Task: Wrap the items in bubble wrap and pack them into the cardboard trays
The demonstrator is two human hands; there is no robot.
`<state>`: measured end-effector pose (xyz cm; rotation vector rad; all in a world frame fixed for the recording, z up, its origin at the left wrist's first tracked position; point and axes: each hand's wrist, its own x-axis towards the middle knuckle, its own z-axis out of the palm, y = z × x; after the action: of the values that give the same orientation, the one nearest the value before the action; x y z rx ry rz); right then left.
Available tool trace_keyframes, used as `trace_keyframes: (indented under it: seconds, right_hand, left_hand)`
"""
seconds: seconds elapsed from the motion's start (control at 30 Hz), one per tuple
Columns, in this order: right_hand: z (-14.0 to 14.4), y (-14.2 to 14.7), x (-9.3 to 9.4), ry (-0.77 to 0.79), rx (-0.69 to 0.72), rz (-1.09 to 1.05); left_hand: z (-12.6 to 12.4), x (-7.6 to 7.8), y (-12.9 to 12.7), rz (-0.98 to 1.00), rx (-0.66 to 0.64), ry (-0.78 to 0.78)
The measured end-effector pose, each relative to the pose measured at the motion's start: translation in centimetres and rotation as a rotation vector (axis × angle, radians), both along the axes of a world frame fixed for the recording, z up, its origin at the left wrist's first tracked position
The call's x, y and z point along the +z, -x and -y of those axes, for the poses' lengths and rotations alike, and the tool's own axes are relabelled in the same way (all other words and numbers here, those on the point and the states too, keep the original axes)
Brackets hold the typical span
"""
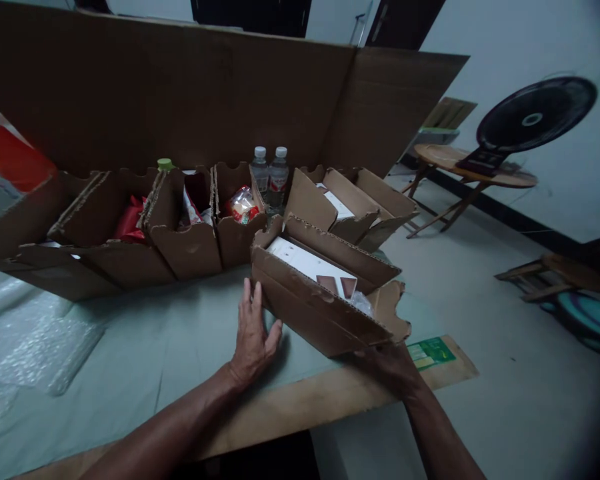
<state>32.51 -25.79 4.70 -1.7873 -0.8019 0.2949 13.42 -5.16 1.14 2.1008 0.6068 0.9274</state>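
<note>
Two hands on one torn cardboard tray (325, 300), set near the front edge of the worktop (170, 353).

Left grip (253, 333): flat, fingers spread, palm on the worktop, fingertips pressed against the tray's near-left wall. Released, nothing enclosed.

Between the grips: tray tilted slightly, right end nearer the edge. White carton (305, 261) lying inside, two small dark red pieces (337, 285) at its right end, a bit of clear wrap beside them.

Right grip (390, 363): under the tray's front-right corner, fingers hidden by the cardboard and in shadow. Grasping or only propping: cannot tell.

Beyond the left grip, well apart: row of similar trays (180, 233) with red packets, a snack bag, two water bottles (270, 175). Beyond the right grip: another tray (350, 203) with a white carton. Far left of the left grip: bubble wrap (30, 340). Just right of the right grip: green label (430, 351) on the worktop's edge.

Step in hand, as judged: positioning or squaring the tray by both ends. Next move calls for even support at both corners; torn walls look weak, contents loose, overhang close on the right.
</note>
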Motion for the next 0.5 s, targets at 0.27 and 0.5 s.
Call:
trace_keyframes:
  seconds: [0.27,0.5]
  right_hand:
    - [-1.7,2.4,0.3,0.010,-0.083,0.075]
    - [-3.7,3.0,-0.6,0.006,-0.217,0.140]
  left_hand:
    - [-0.5,-0.1,-0.1,-0.131,-0.318,-0.011]
    - [-0.6,0.1,0.3,-0.102,-0.511,-0.093]
